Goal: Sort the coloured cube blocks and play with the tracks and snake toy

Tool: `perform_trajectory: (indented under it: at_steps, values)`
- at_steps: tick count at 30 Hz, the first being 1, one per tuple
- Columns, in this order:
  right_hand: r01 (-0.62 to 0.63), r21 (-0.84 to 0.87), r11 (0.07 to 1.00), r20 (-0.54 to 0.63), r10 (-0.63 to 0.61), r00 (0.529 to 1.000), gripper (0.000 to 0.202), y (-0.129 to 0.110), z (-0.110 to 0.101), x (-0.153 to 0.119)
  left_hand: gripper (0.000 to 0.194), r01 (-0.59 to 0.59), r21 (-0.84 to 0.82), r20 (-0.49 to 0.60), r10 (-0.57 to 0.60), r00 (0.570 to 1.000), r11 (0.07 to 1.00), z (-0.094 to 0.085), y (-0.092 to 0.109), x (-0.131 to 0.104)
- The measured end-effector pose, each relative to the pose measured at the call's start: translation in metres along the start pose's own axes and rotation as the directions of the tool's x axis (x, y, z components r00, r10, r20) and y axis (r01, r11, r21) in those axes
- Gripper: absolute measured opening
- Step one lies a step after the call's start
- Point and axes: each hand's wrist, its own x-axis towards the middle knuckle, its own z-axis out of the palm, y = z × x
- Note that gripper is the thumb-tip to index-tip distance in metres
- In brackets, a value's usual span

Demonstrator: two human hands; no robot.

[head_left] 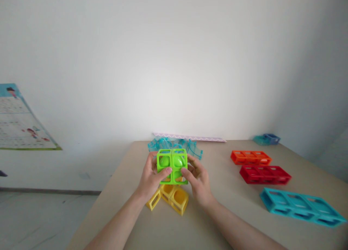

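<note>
White wall [174, 68] backs the beige bench [223, 221]. Left hand [150, 176] and right hand [200, 179] pinch the green blocks [172, 162] from both sides with their fingers [196, 163], above the yellow blocks [174, 196]. Orange block [251, 153], red block [265, 179] and teal block [290, 205] lie farther right.

Beige table [231, 195] before a pale, bare-topped wall [174, 61]
</note>
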Motion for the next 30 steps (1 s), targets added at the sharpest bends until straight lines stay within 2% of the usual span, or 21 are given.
perform_trajectory:
  at_steps: [3, 7, 11, 14, 17, 22, 30]
  values:
    - [-0.006, -0.016, 1.0, -0.007, 0.006, 1.0, 0.046, 0.001, 0.0, 0.001, 0.049, -0.032, 0.009, 0.015, 0.032, 0.999, 0.999, 0.0, -0.002, 0.0]
    - [-0.023, -0.018, 1.0, -0.033, 0.022, 0.999, 0.046, 0.0, 0.002, -0.001, 0.048, -0.012, 0.065, 0.001, 0.012, 1.0, 0.998, -0.002, -0.006, 0.0]
    - [-0.092, -0.056, 0.994, -0.038, 0.09, 0.995, 0.049, 0.002, 0.006, -0.007, 0.05, -0.073, 0.008, -0.079, 0.073, 0.994, 0.997, -0.007, -0.006, 0.006]
    - [-0.054, -0.128, 0.99, -0.018, 0.052, 0.998, 0.055, 0.008, 0.007, -0.011, 0.049, -0.069, -0.021, -0.108, 0.066, 0.992, 0.997, -0.01, -0.003, 0.01]
    - [0.011, -0.143, 0.99, -0.054, -0.019, 0.998, 0.055, 0.012, 0.006, -0.01, 0.051, -0.03, 0.016, -0.075, 0.031, 0.997, 0.999, -0.009, -0.001, 0.008]
    - [-0.011, -0.059, 0.998, -0.066, 0.007, 0.998, 0.051, 0.006, 0.003, -0.003, 0.05, 0.053, 0.085, 0.009, -0.054, 0.998, 0.995, -0.001, -0.005, 0.001]
    - [-0.047, -0.023, 0.999, -0.071, 0.046, 0.996, 0.047, -0.002, 0.007, -0.002, 0.054, 0.03, 0.152, 0.026, -0.034, 0.999, 0.988, -0.001, 0.0, 0.0]
